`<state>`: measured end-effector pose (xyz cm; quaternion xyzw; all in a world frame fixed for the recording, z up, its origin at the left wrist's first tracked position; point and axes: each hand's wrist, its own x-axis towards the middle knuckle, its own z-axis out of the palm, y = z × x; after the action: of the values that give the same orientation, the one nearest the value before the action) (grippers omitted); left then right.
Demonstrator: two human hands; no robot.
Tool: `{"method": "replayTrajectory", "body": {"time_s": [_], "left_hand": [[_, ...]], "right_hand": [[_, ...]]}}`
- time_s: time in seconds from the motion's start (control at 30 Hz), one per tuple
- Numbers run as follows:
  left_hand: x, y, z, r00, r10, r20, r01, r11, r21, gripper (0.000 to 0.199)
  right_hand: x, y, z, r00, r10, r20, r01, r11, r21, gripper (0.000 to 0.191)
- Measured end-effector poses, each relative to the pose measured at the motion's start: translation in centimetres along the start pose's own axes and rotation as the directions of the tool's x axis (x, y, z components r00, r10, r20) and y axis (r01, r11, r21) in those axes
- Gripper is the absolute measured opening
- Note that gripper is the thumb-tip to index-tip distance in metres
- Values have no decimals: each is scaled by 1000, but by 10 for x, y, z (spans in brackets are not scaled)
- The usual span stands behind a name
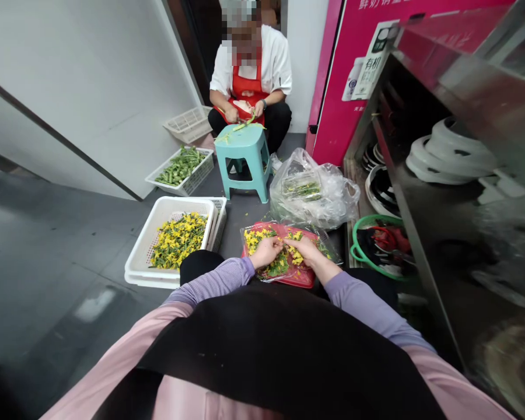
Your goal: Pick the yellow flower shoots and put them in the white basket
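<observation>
Clear plastic trays with yellow flowers and green stems (278, 266) rest on a red surface (298, 279) in front of my knees. My left hand (268, 252) is over the left part, thumb and fingers pinched together; what lies between them is too small to make out. Close to its right, my right hand (304, 249) reaches in with its fingertips at the yellow flowers and a stem; the fingers look closed on something small. To the left, a white basket (140, 256) holds many yellow flowers (179, 240).
A person (249, 70) in a red apron works at a teal stool (241, 137) ahead. A basket of green stems (181, 166) stands left of it, a plastic bag (319, 192) right. A green basket (357, 251) and metal shelf (413, 233) are at the right.
</observation>
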<state>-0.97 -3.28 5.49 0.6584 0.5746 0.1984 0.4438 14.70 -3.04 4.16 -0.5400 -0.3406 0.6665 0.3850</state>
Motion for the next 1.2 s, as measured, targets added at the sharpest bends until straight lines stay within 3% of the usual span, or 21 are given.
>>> {"method": "replayTrajectory", "body": {"time_s": [0.1, 0.17, 0.27, 0.37, 0.43, 0.5, 0.6, 0.73, 0.83, 0.93, 1.03, 1.1, 1.2], "left_hand": [[-6, 1, 0, 982, 169, 80, -182, 962, 206, 14], [-9, 1, 0, 968, 185, 171, -238, 894, 379, 19], [-2, -4, -8, 983, 38, 177, -143, 762, 632, 34], [20, -11, -18, 996, 27, 81, -78, 684, 726, 36], [37, -13, -19, 988, 91, 121, -151, 643, 751, 35], [52, -13, -15, 965, 135, 227, -263, 578, 772, 35], [64, -14, 0, 949, 96, 299, -307, 480, 822, 37], [63, -20, 13, 930, 64, 362, -348, 473, 809, 38], [56, -22, 10, 944, 60, 324, -302, 556, 775, 35], [44, -14, 1, 989, 58, 138, -135, 745, 653, 25], [28, 2, -5, 998, -40, -50, 51, 969, 242, 10], [16, 12, -8, 986, -159, -52, 151, 979, -137, 5], [2, 23, -10, 965, -258, 45, 249, 848, -468, 8]], "right_hand": [[-2, -5, 0, 970, 240, 23, -241, 956, 170, 14], [-4, -10, -2, 954, 301, 21, -298, 929, 218, 12], [-5, -19, -8, 964, 265, -14, -249, 923, 292, 17], [-2, -26, -14, 980, 182, -81, -146, 932, 332, 14], [1, -26, -17, 984, 136, -113, -92, 940, 329, 12], [3, -24, -17, 989, 95, -110, -58, 951, 305, 11], [3, -19, -16, 995, 20, -102, 5, 971, 237, 25], [0, -16, -15, 994, -8, -112, 26, 986, 162, 35], [-1, -16, -16, 989, -22, -144, 34, 996, 83, 31], [0, -13, -18, 982, -116, -150, 104, 991, -83, 26], [-1, -11, -16, 979, -197, -58, 167, 928, -332, 19], [-2, -10, -14, 983, -178, 44, 177, 866, -468, 17], [-2, -7, -11, 966, -223, 130, 257, 785, -564, 16]]}}
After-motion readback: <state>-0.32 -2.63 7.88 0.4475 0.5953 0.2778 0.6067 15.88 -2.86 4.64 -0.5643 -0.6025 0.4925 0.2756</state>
